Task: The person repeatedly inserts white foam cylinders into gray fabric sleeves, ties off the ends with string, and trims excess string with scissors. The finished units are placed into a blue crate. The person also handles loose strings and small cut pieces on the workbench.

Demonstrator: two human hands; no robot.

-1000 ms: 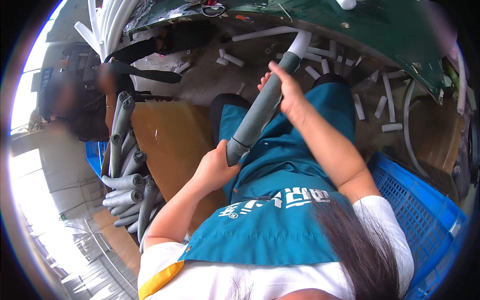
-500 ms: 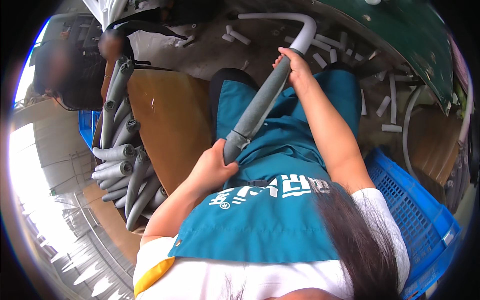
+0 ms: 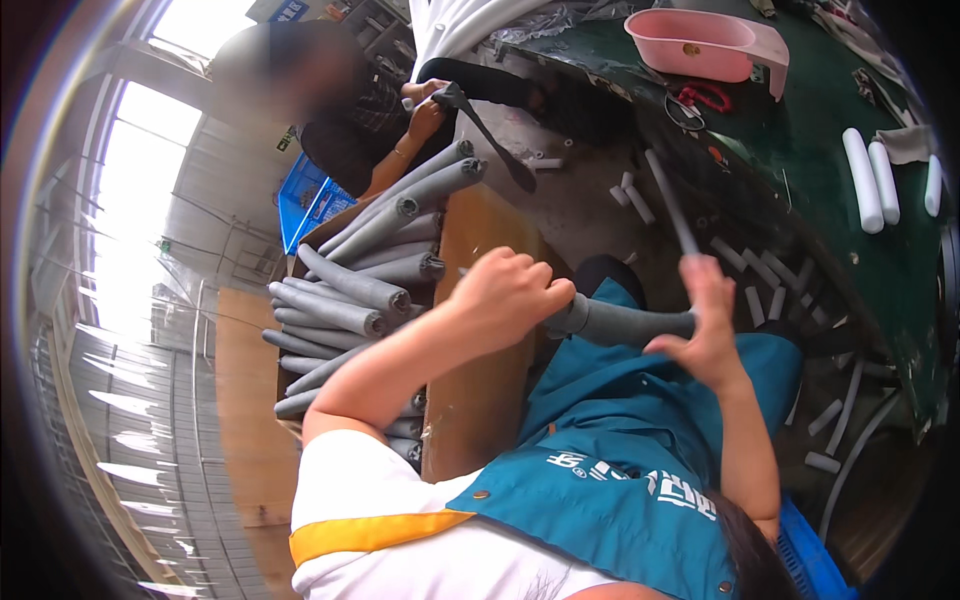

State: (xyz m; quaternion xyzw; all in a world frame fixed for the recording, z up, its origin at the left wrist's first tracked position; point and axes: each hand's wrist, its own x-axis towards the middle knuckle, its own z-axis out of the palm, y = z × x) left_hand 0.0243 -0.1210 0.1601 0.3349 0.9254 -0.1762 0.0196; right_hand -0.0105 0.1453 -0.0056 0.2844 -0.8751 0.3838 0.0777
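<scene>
My left hand (image 3: 512, 298) is closed around one end of a grey fabric-covered foam tube (image 3: 640, 326), level above my lap and beside a carton. At the tube's other end, my right hand (image 3: 708, 325) has its fingers stretched out and its thumb apart, with the palm against or close to the end. A pale foam rod (image 3: 672, 200) rises beyond my right fingers; my hand hides where it meets the grey cover. More grey covered tubes (image 3: 345, 310) are piled in the cardboard carton (image 3: 485, 370) at my left.
Across from me on the left, a co-worker's hands (image 3: 425, 115) hold dark fabric. A green table (image 3: 830, 270) on the right bears a pink plastic scoop (image 3: 695, 45), red-handled scissors (image 3: 700, 98) and white foam tubes (image 3: 862, 180). Short foam pieces (image 3: 765, 268) litter the floor. A blue crate (image 3: 800, 550) stands at lower right.
My view has turned left. The grey tube has gone from slanting to nearly level, closer to the carton. My right hand has gone from gripping it to fingers spread; my left still grips.
</scene>
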